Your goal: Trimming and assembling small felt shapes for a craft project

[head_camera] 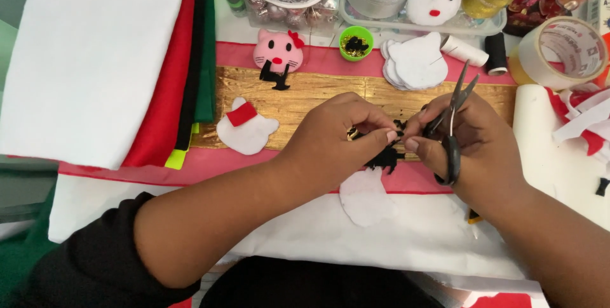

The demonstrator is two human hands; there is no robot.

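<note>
while both hands meet over the gold strip (298, 95) near the middle of the table, the work is fine pinching on a small scrap of black felt (385, 155). left hand (337, 140) is closed down to a thumb-and-forefinger pinch on the scrap's edge. right hand (467, 140) pinches the same scrap from the other side and also carries the scissors (452, 124), handle loops around its fingers, blades pointing up toward the far edge and nearly shut.

scrap sits between the two hands, just above a white felt shape (363, 197) lying toward the near edge. white piece with a red bow (244, 131) lies to the left, pink cat face (277, 51) and a stack of white cat shapes (416, 63) nearer the far edge, tape roll (559, 51) at the far right corner.

judgement: keep the pinch tight and close to the working point; the scrap is small and floppy. blades look best kept closed and aimed away from the left fingertips while the fingers work.
</note>
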